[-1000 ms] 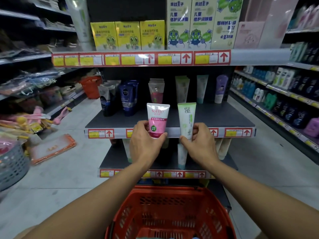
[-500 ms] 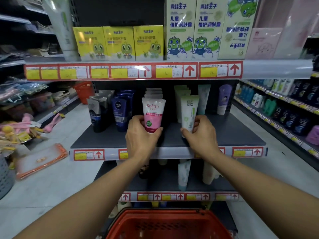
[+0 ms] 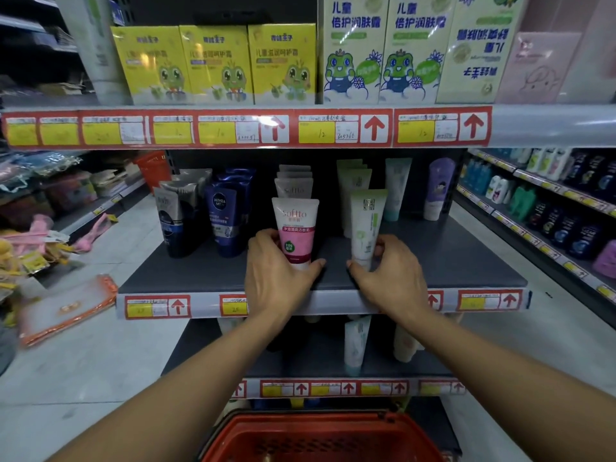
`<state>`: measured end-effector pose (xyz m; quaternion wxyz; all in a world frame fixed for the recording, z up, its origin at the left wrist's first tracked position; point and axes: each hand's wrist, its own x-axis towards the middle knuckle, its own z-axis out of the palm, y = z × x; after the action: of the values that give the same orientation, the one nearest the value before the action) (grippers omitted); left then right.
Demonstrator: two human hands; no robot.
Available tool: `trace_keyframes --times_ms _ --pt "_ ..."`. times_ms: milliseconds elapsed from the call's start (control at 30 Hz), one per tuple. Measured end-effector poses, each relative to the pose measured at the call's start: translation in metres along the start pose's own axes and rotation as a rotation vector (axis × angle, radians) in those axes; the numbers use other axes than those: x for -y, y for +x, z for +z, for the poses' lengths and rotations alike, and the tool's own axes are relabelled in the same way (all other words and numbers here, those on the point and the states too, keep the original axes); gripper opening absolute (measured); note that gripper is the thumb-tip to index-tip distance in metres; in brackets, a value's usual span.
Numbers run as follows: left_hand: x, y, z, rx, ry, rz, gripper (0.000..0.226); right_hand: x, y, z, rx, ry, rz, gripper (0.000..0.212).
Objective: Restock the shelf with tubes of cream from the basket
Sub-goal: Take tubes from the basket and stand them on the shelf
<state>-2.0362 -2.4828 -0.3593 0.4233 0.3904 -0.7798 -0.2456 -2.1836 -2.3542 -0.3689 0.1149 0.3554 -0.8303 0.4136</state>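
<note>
I see the left hand (image 3: 278,273) gripping the pink tube (image 3: 295,232), the right hand (image 3: 388,273) pinching the green tube (image 3: 366,225); both stand upright on the shelf (image 3: 466,265), ahead of matching rows. Bases probably touch down, though fingers hide them. Risk: a careless release topples either tube into the row behind.

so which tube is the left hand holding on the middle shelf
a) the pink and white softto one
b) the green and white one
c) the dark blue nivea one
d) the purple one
a: the left hand is curled round the base of the pink and white Softto tube, standing it in front of its matching row, while the right hand holds the green and white tube.
</note>
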Motion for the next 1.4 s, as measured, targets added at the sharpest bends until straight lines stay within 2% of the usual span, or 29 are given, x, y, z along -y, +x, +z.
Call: trace_keyframes --times_ms 133,333,500,600,767,1400 --pt "0.004 0.001 0.0 0.021 -0.004 -0.004 0.072 -0.004 0.007 -0.001 0.085 -0.112 0.014 0.031" --pt "0.0 0.024 -0.002 0.14 0.083 -0.029 0.069 -0.007 0.038 0.005 0.26 -0.147 0.116 0.037" --pt "0.0 0.047 -0.003 0.242 0.113 -0.032 0.068 -0.01 0.066 0.009 0.341 -0.163 0.085 0.046" --pt "0.006 0.054 0.002 0.257 0.095 -0.045 0.067 -0.018 0.073 0.012 0.311 -0.188 -0.019 0.036" --pt "0.015 0.056 0.011 0.269 0.071 -0.066 0.064 -0.03 0.071 0.021 0.232 -0.203 -0.103 0.034" --pt "0.022 0.06 0.015 0.264 0.1 -0.047 0.063 -0.027 0.071 0.024 0.224 -0.212 -0.084 0.035"
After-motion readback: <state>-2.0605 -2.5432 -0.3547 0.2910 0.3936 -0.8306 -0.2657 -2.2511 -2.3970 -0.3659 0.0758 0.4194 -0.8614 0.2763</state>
